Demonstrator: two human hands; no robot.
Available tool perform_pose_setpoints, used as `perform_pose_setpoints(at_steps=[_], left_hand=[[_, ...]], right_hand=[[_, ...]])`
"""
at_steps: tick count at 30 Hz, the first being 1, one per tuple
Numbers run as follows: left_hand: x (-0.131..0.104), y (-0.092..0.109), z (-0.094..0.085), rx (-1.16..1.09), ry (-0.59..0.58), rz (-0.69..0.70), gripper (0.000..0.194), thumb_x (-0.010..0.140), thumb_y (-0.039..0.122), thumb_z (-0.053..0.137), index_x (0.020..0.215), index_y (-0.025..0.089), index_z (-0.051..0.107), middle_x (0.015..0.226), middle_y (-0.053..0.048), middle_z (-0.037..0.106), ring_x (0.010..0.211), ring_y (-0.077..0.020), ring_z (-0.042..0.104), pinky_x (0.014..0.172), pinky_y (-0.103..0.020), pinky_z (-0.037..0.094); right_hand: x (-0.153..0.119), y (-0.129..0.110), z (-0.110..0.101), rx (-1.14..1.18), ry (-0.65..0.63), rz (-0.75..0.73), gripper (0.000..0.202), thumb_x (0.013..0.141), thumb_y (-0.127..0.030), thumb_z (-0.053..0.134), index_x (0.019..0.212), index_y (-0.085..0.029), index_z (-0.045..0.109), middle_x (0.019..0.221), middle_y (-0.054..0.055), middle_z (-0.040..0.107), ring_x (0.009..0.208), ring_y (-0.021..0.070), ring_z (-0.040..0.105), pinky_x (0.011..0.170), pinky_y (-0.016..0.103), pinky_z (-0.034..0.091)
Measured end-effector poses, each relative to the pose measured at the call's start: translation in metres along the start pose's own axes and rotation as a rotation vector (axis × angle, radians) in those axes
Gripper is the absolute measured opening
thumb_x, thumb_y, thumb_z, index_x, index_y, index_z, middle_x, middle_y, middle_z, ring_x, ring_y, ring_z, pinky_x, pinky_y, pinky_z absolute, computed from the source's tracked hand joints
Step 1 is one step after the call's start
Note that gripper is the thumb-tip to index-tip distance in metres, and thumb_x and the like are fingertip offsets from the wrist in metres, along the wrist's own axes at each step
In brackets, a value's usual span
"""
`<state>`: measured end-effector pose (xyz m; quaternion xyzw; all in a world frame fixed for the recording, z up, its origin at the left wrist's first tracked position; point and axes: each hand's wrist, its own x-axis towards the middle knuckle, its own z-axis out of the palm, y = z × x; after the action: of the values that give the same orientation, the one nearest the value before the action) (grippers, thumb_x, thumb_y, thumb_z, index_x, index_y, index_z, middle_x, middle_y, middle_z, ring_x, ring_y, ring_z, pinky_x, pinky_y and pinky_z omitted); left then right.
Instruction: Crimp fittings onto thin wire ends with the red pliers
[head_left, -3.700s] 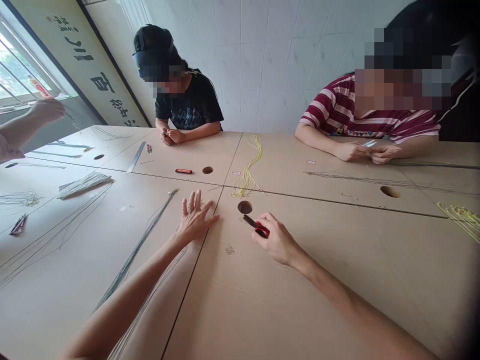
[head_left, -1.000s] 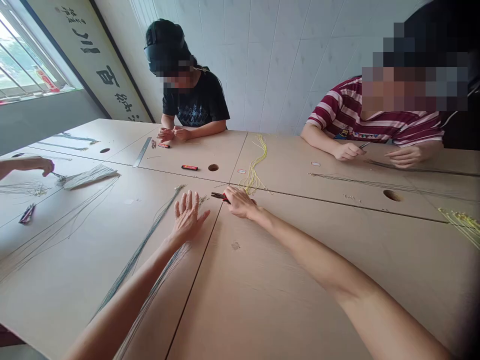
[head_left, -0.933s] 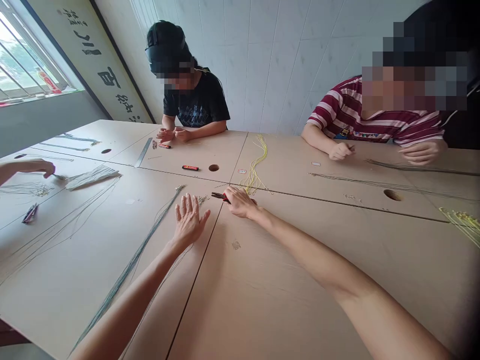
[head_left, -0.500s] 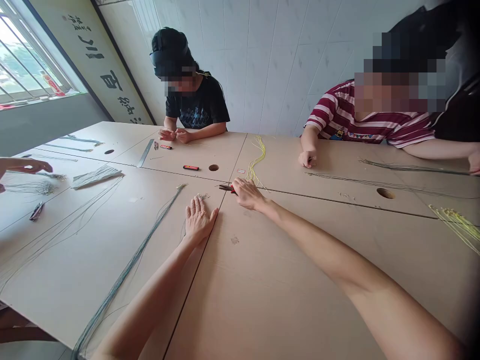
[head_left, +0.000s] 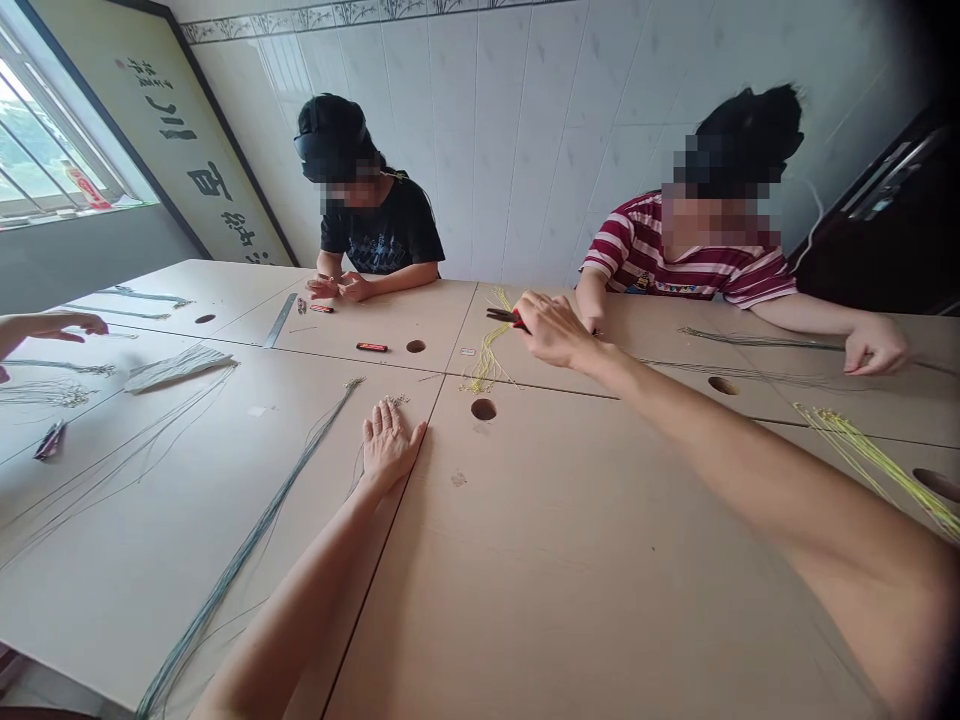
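My left hand [head_left: 388, 442] lies flat on the table [head_left: 525, 560], palm down with its fingers stretched out. By its fingertips is a small pile of metallic bits [head_left: 397, 400], partly hidden. My right hand [head_left: 553, 330] is wrapped round dark-tipped pliers [head_left: 501, 316] with red handles, held above the table. Beneath and beside the pliers lie yellow cords [head_left: 487, 362]. A long bundle of grey-green cords [head_left: 289, 490] runs along the table to the left of my left hand.
Across the table sit a person in black [head_left: 379, 225] and a person in a striped shirt [head_left: 694, 255]. Another person's hand [head_left: 64, 325] reaches in at left. Around lie a ruler [head_left: 281, 320], a red-and-black marker [head_left: 372, 347], more yellow cords [head_left: 874, 445] and a round table hole [head_left: 484, 409].
My right hand has moved to the right with the pliers, away from the table seam, uncovering a round hole. My left hand stays flat. The view has shifted slightly.
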<state>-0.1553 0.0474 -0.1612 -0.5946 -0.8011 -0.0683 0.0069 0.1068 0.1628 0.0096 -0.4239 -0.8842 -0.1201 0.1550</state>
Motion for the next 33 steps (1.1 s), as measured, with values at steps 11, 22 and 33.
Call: perform_pose_setpoints(at_steps=[11, 22, 33], left_hand=[[0.004, -0.003, 0.004, 0.008, 0.016, 0.006, 0.084, 0.094, 0.058, 0.024, 0.149, -0.005, 0.026, 0.158, -0.023, 0.023, 0.148, -0.0337, 0.019, 0.119, -0.049, 0.018], [0.007, -0.002, -0.001, 0.037, 0.000, 0.003, 0.085, 0.093, 0.058, 0.025, 0.149, -0.006, 0.026, 0.157, -0.026, 0.025, 0.147, -0.0354, 0.021, 0.116, -0.051, 0.021], [0.004, 0.007, -0.022, 0.117, 0.077, 0.059, 0.085, 0.091, 0.054, 0.035, 0.150, -0.006, 0.021, 0.161, -0.022, -0.003, 0.150, -0.0342, -0.005, 0.118, -0.056, -0.003]], right_hand=[[-0.042, 0.066, -0.097, -0.089, 0.254, 0.181, 0.021, 0.093, -0.023, 0.047, 0.104, -0.007, 0.057, 0.111, 0.020, 0.061, 0.103, 0.0290, 0.058, 0.083, 0.042, 0.041], [-0.101, 0.103, -0.154, -0.135, 0.495, 0.317, 0.046, 0.097, -0.048, 0.039, 0.104, -0.008, 0.060, 0.109, 0.014, 0.061, 0.095, 0.0171, 0.061, 0.075, 0.037, 0.040], [-0.141, 0.041, -0.067, 0.613, 0.529, 0.236, 0.015, 0.087, -0.033, 0.056, 0.078, -0.022, 0.050, 0.077, 0.001, 0.049, 0.070, 0.0166, 0.046, 0.070, 0.034, 0.039]])
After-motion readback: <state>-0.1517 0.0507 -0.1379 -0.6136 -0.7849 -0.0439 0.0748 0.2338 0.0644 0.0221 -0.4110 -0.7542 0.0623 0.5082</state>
